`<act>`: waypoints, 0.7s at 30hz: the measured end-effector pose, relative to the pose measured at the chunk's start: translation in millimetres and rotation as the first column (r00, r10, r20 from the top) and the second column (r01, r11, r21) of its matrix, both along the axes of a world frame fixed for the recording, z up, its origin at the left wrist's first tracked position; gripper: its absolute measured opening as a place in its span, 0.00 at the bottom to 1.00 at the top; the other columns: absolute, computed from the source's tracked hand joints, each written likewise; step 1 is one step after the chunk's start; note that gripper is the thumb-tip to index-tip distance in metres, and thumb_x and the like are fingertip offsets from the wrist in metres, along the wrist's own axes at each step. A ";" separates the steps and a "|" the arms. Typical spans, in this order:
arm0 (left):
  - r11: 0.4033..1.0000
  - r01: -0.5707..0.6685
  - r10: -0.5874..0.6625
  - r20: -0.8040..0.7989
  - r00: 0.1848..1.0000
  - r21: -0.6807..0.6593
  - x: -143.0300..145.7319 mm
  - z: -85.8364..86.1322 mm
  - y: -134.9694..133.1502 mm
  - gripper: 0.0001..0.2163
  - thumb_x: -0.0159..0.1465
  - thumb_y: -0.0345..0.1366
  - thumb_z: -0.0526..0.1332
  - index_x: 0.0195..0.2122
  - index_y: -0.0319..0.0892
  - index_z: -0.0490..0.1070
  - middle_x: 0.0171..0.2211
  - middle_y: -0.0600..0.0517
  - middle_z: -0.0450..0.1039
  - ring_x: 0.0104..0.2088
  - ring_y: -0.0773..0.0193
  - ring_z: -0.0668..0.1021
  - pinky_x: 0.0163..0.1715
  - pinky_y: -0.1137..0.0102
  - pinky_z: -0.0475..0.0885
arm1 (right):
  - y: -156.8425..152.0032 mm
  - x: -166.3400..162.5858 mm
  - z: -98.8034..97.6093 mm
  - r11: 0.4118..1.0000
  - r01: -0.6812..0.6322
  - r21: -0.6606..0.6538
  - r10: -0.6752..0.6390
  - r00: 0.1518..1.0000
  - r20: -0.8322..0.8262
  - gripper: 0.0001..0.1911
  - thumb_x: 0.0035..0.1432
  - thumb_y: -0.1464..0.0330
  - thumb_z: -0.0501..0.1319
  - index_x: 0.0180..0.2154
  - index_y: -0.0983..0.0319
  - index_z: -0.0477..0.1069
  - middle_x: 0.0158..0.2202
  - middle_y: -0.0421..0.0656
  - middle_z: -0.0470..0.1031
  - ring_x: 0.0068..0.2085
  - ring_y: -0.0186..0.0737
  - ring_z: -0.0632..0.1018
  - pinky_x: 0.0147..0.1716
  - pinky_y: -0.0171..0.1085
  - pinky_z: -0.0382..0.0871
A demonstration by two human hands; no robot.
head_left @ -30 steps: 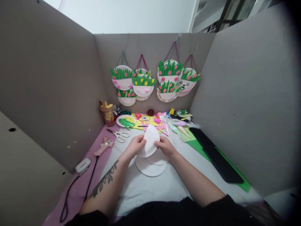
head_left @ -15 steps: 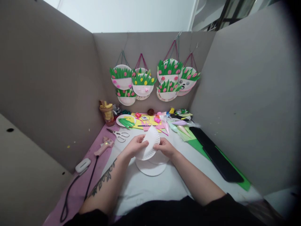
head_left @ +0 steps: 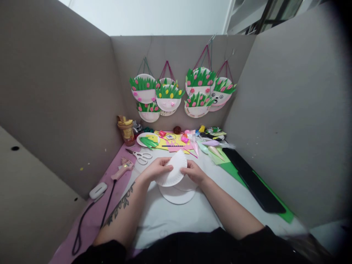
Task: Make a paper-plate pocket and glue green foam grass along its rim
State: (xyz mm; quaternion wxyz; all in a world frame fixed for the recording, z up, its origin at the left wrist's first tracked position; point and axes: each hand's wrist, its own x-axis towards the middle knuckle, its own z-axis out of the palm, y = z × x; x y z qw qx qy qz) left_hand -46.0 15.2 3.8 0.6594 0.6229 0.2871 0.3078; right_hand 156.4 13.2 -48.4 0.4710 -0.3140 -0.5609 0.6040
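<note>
Both my hands hold a white paper plate piece tilted above the white table. My left hand grips its left edge with fingers curled over the rim. My right hand pinches its right edge. Under them lie two more white paper plates, one overlapping the other.
Scissors and a pink glue gun with a black cord lie at the left on a purple mat. Craft scraps and a plate with green strips crowd the back. A black bar on green foam lies at the right. Decorated plates hang on the back wall.
The held plate has tipped lower and flatter toward the plates on the table, and both hands have dropped slightly with it.
</note>
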 end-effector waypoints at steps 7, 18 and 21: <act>0.985 0.135 -0.136 -0.004 0.991 -0.109 -4.1 -0.9 2.3 0.29 0.51 0.42 0.68 0.53 0.36 0.70 0.37 0.44 0.76 0.31 0.61 0.77 0.29 0.73 0.68 | 1.3 2.8 -4.0 0.995 -0.094 0.013 0.095 0.995 -0.035 0.19 0.40 0.59 0.72 0.31 0.66 0.76 0.25 0.42 0.75 0.27 0.37 0.73 0.30 0.35 0.65; 0.982 0.177 -0.182 -0.071 0.981 -0.070 -10.7 -3.8 6.2 0.29 0.51 0.42 0.68 0.53 0.37 0.70 0.37 0.46 0.76 0.32 0.61 0.76 0.30 0.74 0.67 | 0.3 2.6 -3.7 0.996 -0.085 -0.013 0.084 0.995 -0.047 0.21 0.40 0.58 0.72 0.34 0.66 0.76 0.27 0.42 0.75 0.28 0.39 0.73 0.31 0.37 0.66; 0.975 0.198 -0.205 -0.065 0.977 -0.096 -10.8 -2.1 5.3 0.30 0.51 0.44 0.68 0.54 0.36 0.69 0.37 0.45 0.76 0.31 0.61 0.76 0.29 0.73 0.67 | -0.4 2.8 -3.9 0.995 -0.104 -0.008 0.103 0.993 -0.058 0.22 0.40 0.57 0.72 0.33 0.66 0.75 0.26 0.42 0.75 0.28 0.39 0.73 0.30 0.36 0.65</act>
